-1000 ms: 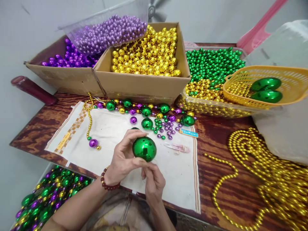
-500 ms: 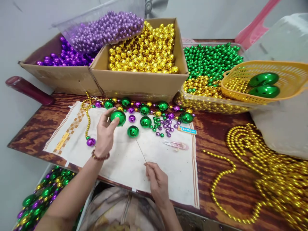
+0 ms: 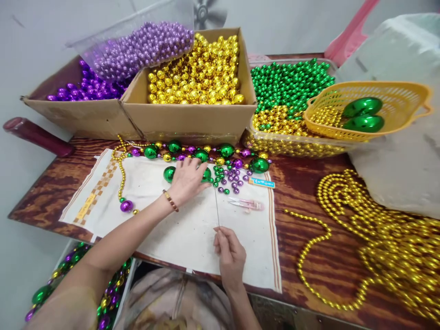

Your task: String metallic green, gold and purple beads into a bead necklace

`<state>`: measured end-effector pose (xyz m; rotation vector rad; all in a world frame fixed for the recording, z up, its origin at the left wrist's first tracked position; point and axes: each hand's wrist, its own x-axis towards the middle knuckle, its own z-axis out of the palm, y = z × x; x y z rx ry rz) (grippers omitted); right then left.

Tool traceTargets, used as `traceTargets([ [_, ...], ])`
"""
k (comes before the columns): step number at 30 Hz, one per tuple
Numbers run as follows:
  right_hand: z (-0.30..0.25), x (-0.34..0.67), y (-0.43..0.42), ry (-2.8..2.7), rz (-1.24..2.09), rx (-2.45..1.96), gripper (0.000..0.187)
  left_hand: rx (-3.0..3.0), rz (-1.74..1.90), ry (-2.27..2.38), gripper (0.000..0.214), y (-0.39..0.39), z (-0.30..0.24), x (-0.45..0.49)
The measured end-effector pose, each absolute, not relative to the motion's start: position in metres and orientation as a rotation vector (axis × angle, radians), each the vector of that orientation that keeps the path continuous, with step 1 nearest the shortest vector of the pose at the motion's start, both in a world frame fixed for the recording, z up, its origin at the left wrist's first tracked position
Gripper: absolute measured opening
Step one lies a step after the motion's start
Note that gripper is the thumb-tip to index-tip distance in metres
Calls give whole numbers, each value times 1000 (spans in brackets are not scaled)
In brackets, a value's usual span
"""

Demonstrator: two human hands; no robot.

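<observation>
My left hand (image 3: 188, 181) reaches palm down over large shiny green beads on the white cloth, its fingers stretched and slightly apart. One green bead (image 3: 169, 174) shows left of the fingers and another green bead (image 3: 206, 175) shows at their right. Whatever lies under the palm is hidden. Lower on the cloth, my right hand (image 3: 230, 252) pinches the near end of a long thin needle (image 3: 217, 208). The needle points away from me, toward small green beads (image 3: 217, 174) and small purple beads (image 3: 235, 176).
Bead garland (image 3: 226, 150) runs along the cloth's far edge. Scissors-like snips (image 3: 247, 204) lie right of the needle. Behind stand a cardboard box (image 3: 189, 121) of gold beads and a yellow basket (image 3: 371, 133). Gold bead strands (image 3: 395, 247) cover the table's right side.
My left hand has moved right from the large green bead its fingers were around and now spreads over the others. My right hand keeps the needle, which stands more upright in view.
</observation>
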<state>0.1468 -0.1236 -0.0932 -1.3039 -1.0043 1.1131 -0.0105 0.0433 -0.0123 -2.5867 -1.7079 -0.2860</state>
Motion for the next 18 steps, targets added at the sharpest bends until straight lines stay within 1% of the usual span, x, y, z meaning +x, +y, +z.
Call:
traceTargets([
  [2, -93, 147, -125, -964, 1131, -1292, 21, -2648, -111, -1669, 43, 52, -10, 1],
  [3, -92, 148, -125, -943, 1138, -1284, 21, -2669, -110, -1685, 41, 55, -9, 2],
  [4, -90, 148, -125, -916, 1146, -1274, 21, -2702, -187, -1715, 41, 55, -8, 0],
  [5, -88, 148, -125, -882, 1155, -1264, 21, -2759, -345, -1750, 43, 53, -6, -4],
  [6, -85, 148, -124, -840, 1160, -1253, 20, -2843, -579, -1783, 47, 48, -5, -9],
  [8, -76, 147, -117, -750, 1149, -1233, 19, -3052, -1200, -1807, 53, 31, -2, -18],
  [10, -65, 145, -104, -669, 1106, -1221, 18, -3212, -1814, -1787, 52, 8, -3, -23],
  [11, -59, 143, -95, -637, 1080, -1215, 18, -3244, -2060, -1786, 51, -5, -6, -22],
  [13, -49, 138, -76, -579, 1040, -1192, 18, -3242, -2373, -1832, 50, -27, -14, -17],
  [15, -42, 132, -59, -553, 1045, -1149, 20, -3223, -2470, -1892, 51, -43, -24, -11],
  [18, -38, 124, -46, -532, 1074, -1096, 20, -3145, -2380, -1942, 51, -57, -31, -6],
])
